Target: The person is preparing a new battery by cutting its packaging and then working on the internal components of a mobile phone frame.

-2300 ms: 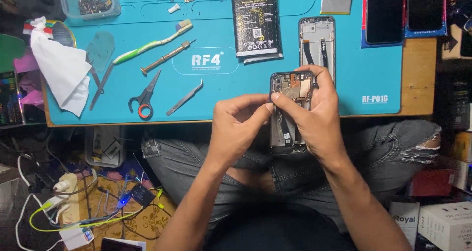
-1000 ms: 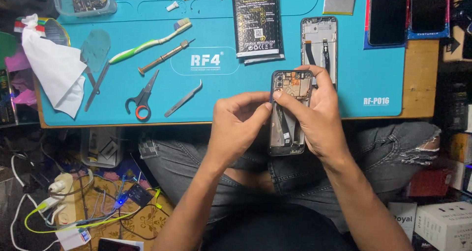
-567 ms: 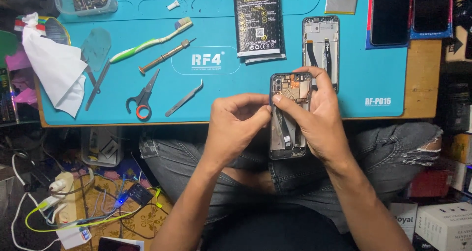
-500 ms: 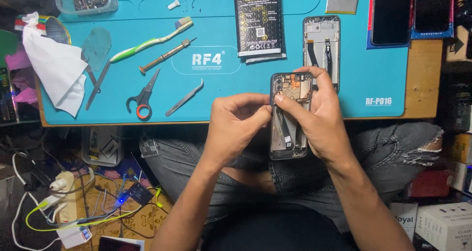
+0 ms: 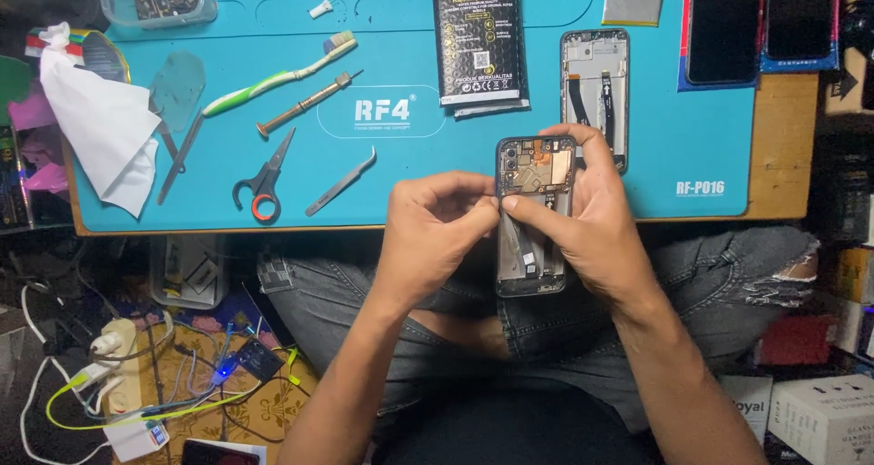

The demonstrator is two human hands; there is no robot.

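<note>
One view only, from my head camera, looking straight down over my lap and the near edge of the surface (image 5: 783, 156).

Both my hands are on the opened phone (image 5: 533, 219), which I hold above my knees, just off the front edge of the blue work mat (image 5: 410, 183). My right hand (image 5: 592, 228) wraps the phone's right side, thumb across the middle of it and a fingertip hooked over its top corner. My left hand (image 5: 432, 233) is pinched narrow, thumb and forefinger closed together at the phone's left edge, just below the board; whether they grip some small part I cannot tell.

As I judge it, the work is somewhere in the middle. The back cover is already off: the circuit board with its copper shield shows at the top, and the long bay below it lies open with a flex strip running down it. Nothing covers the inside yet, so closing up is left to do.

On the mat, untouched, lie the tweezers (image 5: 341, 181), scissors (image 5: 264, 176), a small screwdriver (image 5: 305, 106) and a toothbrush (image 5: 273, 75). A second phone frame (image 5: 594, 87) lies just beyond my right hand, a black battery package (image 5: 478, 37) beside it. A white tissue (image 5: 105, 128) lies at the far left.
</note>
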